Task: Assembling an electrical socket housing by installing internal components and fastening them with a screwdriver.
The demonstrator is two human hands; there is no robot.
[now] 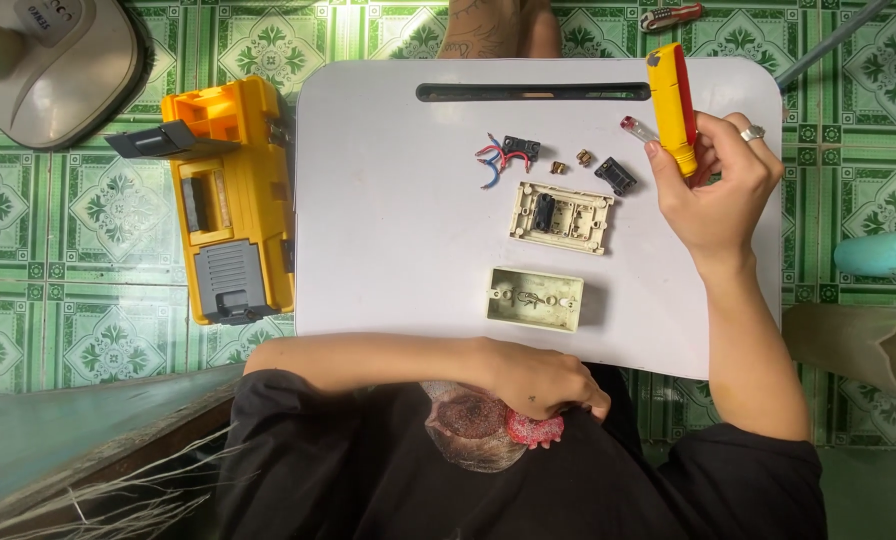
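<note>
Switch plate (561, 217) lies apart from its back box (535, 298); modules out. Our right hand (716, 185) grips the yellow screwdriver (672, 108); left hand (538, 380) rests clenched at our lap. Reassembly remains.

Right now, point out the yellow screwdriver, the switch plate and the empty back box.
yellow screwdriver (672, 105), head view, on its handle.
switch plate (562, 217), head view, on its middle.
back box (535, 298), head view, on its inner floor.
</note>
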